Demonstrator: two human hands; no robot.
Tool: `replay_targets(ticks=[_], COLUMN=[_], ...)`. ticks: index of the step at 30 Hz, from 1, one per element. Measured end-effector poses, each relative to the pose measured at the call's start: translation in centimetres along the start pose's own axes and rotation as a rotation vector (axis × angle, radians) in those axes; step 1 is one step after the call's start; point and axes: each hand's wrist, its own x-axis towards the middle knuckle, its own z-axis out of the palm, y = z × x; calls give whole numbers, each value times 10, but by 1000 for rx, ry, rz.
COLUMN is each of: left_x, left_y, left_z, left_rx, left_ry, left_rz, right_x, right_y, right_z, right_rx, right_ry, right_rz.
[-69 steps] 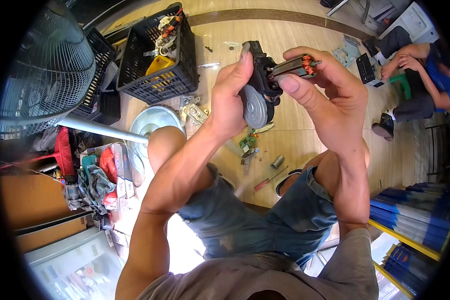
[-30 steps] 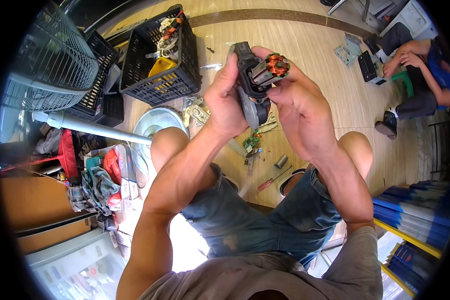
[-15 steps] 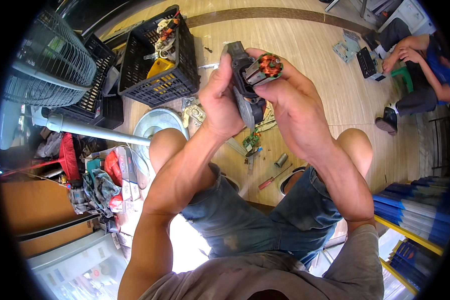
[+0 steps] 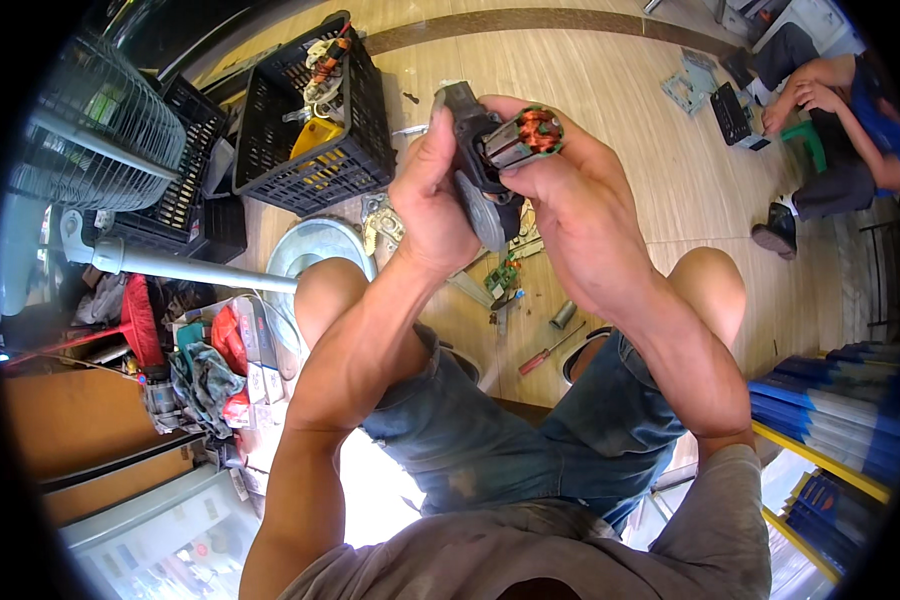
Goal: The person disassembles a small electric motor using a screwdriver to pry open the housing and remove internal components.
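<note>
Held up in front of me is a dark power-tool housing (image 4: 486, 216) with a motor armature (image 4: 515, 146) sticking out of it. Copper windings and green edges show at the armature's outer end, above a grey metal core. My left hand (image 4: 432, 212) is closed on the housing's left side, its thumb up along the dark end piece. From the right, my right hand (image 4: 575, 205) wraps round the same assembly, thumb against the armature's base and fingers behind. How far the armature sits inside the housing is hidden.
Between my feet lie a screwdriver (image 4: 535, 362), a metal cylinder (image 4: 563, 314) and a green circuit board (image 4: 502, 280). A black crate (image 4: 315, 165) of parts stands at the far left, beside a fan (image 4: 120, 130). At right sits another person (image 4: 850, 130), near a black box (image 4: 735, 115).
My hands and the held housing have shifted very slightly left in the picture, as has much of the background. The grip looks the same, and the armature still sticks out.
</note>
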Motion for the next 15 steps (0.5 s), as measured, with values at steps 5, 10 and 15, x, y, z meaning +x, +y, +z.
replay_targets(ticks=[5,10,15], left_x=[1,1,-2], left_y=[-1,-2,2], left_z=[-1,-1,5], left_rx=[-13,13,54], left_ry=[-48,-46,-29], left_rz=[-14,-8,0], right_x=[1,3,2], right_y=[-2,4,8], right_z=[-2,-4,-3], right_rx=[5,1,-6], right_ry=[4,5,-9], right_rz=[24,1,-37])
